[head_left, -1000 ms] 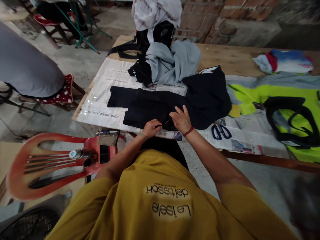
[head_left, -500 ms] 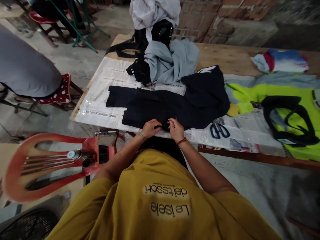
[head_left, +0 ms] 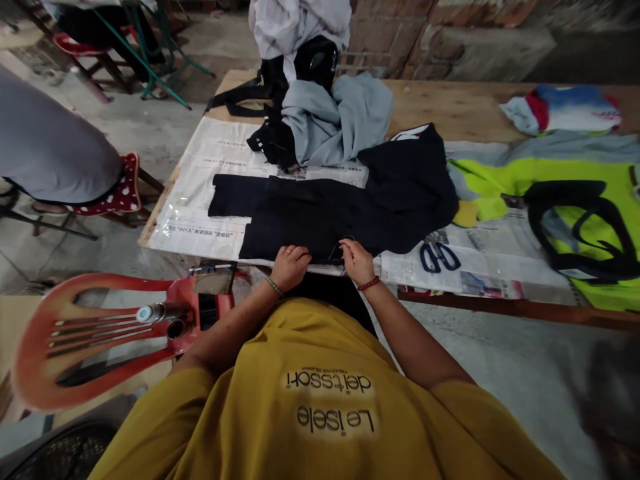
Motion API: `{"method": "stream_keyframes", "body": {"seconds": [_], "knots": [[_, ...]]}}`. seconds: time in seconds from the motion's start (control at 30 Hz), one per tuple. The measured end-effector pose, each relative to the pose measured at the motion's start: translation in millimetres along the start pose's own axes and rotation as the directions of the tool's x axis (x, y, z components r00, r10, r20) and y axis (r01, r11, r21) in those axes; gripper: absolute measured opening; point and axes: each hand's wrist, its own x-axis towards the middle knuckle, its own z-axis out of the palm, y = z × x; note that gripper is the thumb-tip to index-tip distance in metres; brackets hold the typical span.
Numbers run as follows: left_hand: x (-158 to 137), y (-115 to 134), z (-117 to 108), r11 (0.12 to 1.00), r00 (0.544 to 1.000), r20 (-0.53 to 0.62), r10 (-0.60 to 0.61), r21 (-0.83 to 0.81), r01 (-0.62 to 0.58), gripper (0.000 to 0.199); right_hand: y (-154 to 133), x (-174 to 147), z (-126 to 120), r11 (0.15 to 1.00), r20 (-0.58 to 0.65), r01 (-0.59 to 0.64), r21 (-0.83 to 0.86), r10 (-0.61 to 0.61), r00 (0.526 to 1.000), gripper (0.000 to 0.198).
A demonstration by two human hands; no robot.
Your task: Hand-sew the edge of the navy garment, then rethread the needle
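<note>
A dark navy garment [head_left: 310, 213] lies spread along the near edge of the table. My left hand [head_left: 291, 267] is closed on its near edge, fingers bent over the fabric. A short way to the right, my right hand [head_left: 357, 261] pinches with thumb and forefinger. A thin pale thread [head_left: 334, 249] runs from those fingertips down toward the cloth; any needle is too small to make out. Dark-handled scissors [head_left: 439, 257] rest on the newspaper to the right of my right hand.
Newspaper under clear plastic [head_left: 190, 200] covers much of the wooden table [head_left: 425, 100]. Grey cloth [head_left: 335, 120] and a black bag [head_left: 315, 63] sit behind the garment. Neon-yellow clothing [head_left: 500, 193] lies right. A red chair [head_left: 100, 283] holds a bottle; a seated person [head_left: 55, 133] is at left.
My left hand has slid left along the garment's edge, away from my right hand. My right hand has shifted slightly right, and the thread now shows between the hands.
</note>
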Motion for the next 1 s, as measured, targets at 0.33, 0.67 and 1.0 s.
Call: {"method": "stream_keyframes", "body": {"seconds": [0.33, 0.67, 1.0], "knots": [[-3, 6, 25, 0.993, 0.996, -0.086, 0.025, -0.117, -0.035, 0.022, -5, 7, -16, 0.996, 0.139, 0.079, 0.030, -0.083, 0.987, 0.032], [-4, 6, 22, 0.981, 0.990, -0.133, 0.040, -0.181, -0.064, 0.017, -27, 19, -27, 0.892, 0.487, 0.391, -0.226, -0.244, 0.839, 0.021], [-4, 5, 21, 0.979, 0.998, -0.048, 0.030, -0.200, -0.039, 0.019, -27, 20, -25, 0.923, 0.531, 0.354, -0.149, -0.227, 0.816, 0.027]]}}
